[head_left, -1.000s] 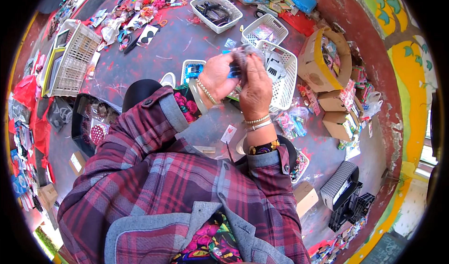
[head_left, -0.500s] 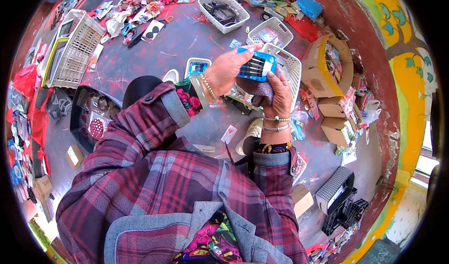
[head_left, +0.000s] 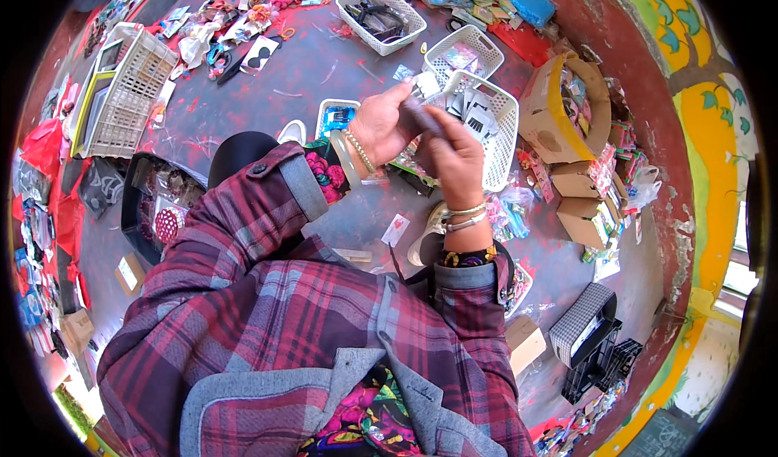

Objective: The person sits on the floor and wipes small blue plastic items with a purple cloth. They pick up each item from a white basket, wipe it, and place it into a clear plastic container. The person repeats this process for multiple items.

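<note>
My left hand [head_left: 379, 129] is closed round a card whose pale end [head_left: 425, 85] sticks out past the fingers; the rest of the card is hidden. A purple-grey cloth [head_left: 423, 118] is pressed against it by my right hand [head_left: 459, 155], which is blurred by motion. Just beyond my right hand stands a white plastic basket [head_left: 509, 137] with several grey cards of black hairpins [head_left: 480, 117] in it. By my left wrist sits a small white basket [head_left: 322, 115] with blue packs [head_left: 337, 119] inside.
Two more white baskets [head_left: 381, 42] [head_left: 478, 40] stand farther off. On the right are an open cardboard box [head_left: 545, 121] and a black crate [head_left: 596, 372]. A black tub [head_left: 142, 206] and a tilted crate [head_left: 134, 92] stand left. Loose small goods [head_left: 251, 11] cover the far floor.
The blue card of black hairpins has turned so its face no longer shows. My right hand has brought the cloth over it, uncovering the cards in the basket.
</note>
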`<state>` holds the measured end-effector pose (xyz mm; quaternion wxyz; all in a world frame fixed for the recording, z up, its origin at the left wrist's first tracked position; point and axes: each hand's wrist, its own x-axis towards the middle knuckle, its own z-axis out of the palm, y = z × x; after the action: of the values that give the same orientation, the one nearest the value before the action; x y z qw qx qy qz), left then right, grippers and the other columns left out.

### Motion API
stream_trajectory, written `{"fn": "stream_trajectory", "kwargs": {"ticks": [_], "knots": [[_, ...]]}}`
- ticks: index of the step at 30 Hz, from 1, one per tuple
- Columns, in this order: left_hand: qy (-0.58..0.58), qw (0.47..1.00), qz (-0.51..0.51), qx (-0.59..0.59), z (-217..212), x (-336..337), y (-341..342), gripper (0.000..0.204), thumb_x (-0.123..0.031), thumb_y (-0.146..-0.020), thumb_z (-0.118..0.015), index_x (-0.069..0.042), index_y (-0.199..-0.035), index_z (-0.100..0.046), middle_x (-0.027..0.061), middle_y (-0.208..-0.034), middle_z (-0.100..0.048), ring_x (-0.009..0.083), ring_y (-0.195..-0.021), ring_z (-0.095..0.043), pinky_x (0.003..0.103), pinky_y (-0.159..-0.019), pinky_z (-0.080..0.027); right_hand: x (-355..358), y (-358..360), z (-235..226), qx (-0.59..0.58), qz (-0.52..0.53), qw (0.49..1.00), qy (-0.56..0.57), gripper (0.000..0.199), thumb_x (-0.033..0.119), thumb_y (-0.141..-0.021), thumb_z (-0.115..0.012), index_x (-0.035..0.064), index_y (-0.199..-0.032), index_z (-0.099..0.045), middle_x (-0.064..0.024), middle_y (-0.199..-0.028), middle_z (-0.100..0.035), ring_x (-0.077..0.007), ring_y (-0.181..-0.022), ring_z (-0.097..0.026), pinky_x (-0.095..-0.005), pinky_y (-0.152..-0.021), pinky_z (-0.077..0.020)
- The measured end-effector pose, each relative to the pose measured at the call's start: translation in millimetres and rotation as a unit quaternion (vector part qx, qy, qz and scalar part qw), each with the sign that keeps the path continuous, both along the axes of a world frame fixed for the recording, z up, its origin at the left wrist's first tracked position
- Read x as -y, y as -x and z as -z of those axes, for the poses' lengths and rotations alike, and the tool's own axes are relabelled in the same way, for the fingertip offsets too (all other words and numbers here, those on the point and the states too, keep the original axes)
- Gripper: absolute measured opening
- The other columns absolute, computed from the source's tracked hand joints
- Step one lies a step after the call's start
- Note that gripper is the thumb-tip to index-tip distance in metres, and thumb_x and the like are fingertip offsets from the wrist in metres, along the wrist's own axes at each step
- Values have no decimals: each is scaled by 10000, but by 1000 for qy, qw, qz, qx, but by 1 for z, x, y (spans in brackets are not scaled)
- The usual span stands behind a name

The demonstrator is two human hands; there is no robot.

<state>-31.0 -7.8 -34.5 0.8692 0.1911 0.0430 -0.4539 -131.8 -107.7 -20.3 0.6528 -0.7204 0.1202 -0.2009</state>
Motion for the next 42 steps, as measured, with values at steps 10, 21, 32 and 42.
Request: {"fn": "stream_trajectory", "kwargs": {"ticks": [10,21,32,42], "knots": [[-70,965,36,249,22,8,11,319,-242,-983,-331,-32,-1164,-488,63,-1051,-578,174,-959,-561,326,-863,-442,-3,-3,1,92,71,993,-24,309,35,-902,-463,4,-1204,-517,-115,-1153,-569,-217,-1049,-545,-315,-912,-419],[-13,982,186,37,4,-10,13,353,-257,-977,-323,-30,-1226,-430,115,-1175,-533,245,-1081,-528,393,-970,-407,12,-19,32,13,194,981,27,295,51,-918,-407,-29,-1184,-506,-115,-1069,-585,-151,-962,-560,-258,-861,-445],[-345,876,-30,335,29,-77,-60,196,-229,-883,-474,-85,-969,-576,20,-841,-629,134,-755,-593,307,-583,-452,22,-6,41,16,159,913,-376,264,54,-899,-432,-50,-1129,-507,-141,-1071,-599,-239,-938,-603,-357,-836,-487],[-605,709,101,348,148,-103,-97,219,-116,-736,-587,-12,-929,-590,111,-792,-640,183,-738,-641,320,-603,-505,13,-10,41,-31,130,911,-389,290,35,-866,-489,-57,-1141,-504,-109,-1016,-609,-179,-871,-606,-288,-766,-488]]}}
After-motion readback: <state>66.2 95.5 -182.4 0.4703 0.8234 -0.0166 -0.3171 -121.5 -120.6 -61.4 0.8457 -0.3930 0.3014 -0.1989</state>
